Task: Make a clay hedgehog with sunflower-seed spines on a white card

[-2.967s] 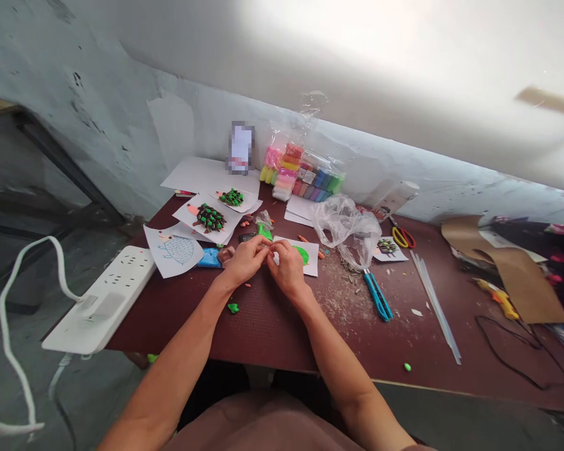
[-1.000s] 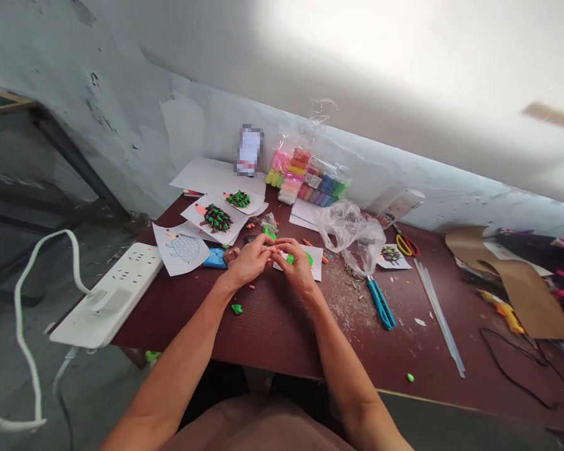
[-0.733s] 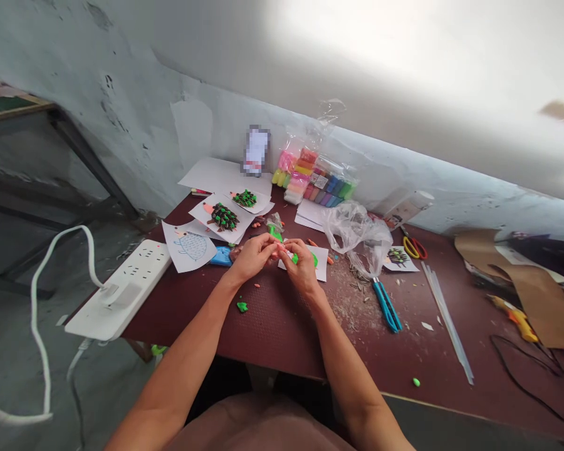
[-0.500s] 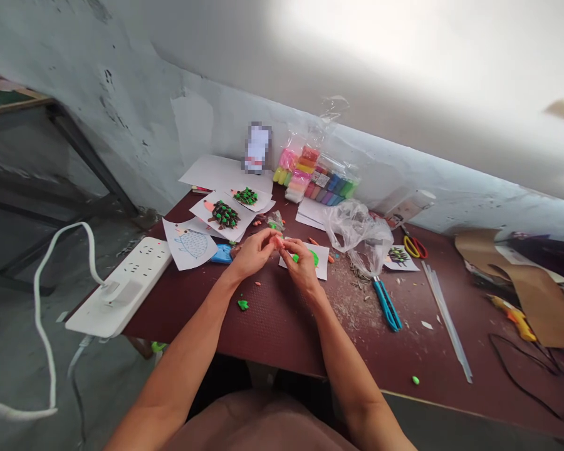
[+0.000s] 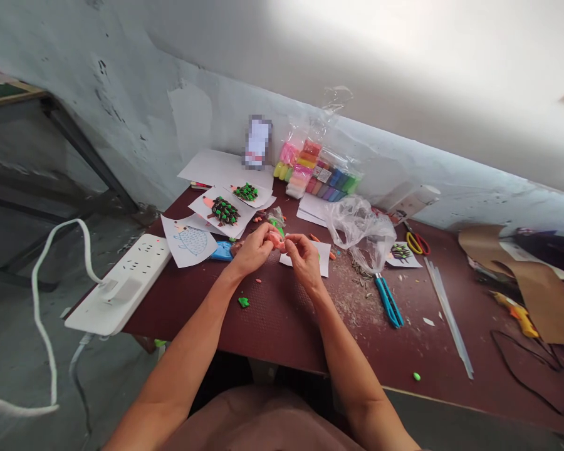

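My left fingers grip the pink lump: likely light, soft, easily dented. Hold lightly by its edges. My right fingers adjoin it; I cannot tell their grip.

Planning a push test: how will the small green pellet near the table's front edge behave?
The green pellet will probably roll, given its rounded outline. Pushed forward-edge-ward, it could drop off the table, being so near the rim. Likely light and squashable, if it matches the ragged green lump.
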Action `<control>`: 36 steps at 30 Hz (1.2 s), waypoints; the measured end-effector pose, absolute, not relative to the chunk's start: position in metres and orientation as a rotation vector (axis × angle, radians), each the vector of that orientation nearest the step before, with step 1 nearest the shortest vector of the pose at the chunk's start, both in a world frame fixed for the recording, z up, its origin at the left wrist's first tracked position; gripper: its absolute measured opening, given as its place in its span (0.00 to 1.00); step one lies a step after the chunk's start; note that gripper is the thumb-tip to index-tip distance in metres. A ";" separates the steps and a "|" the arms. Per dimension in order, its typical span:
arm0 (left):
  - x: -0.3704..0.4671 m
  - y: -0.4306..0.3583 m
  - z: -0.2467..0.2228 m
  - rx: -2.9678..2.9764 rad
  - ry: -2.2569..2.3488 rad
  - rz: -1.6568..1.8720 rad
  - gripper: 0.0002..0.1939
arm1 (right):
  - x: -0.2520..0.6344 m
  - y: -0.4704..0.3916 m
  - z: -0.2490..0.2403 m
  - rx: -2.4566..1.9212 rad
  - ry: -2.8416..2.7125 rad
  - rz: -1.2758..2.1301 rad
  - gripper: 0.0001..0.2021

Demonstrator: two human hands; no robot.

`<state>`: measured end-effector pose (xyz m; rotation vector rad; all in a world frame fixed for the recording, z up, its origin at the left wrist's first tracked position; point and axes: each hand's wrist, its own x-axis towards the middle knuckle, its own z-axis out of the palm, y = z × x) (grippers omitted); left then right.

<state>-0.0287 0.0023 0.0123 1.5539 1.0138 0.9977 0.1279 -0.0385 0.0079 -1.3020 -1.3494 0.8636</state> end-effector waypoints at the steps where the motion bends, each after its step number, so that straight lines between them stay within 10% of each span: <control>1: -0.028 0.002 0.013 1.546 1.001 0.981 0.11 | 0.128 -0.038 0.008 -1.280 -1.350 0.926 0.15; 36: -0.027 0.003 0.005 1.561 0.948 0.895 0.18 | 0.131 -0.042 0.005 -1.408 -1.656 0.507 0.09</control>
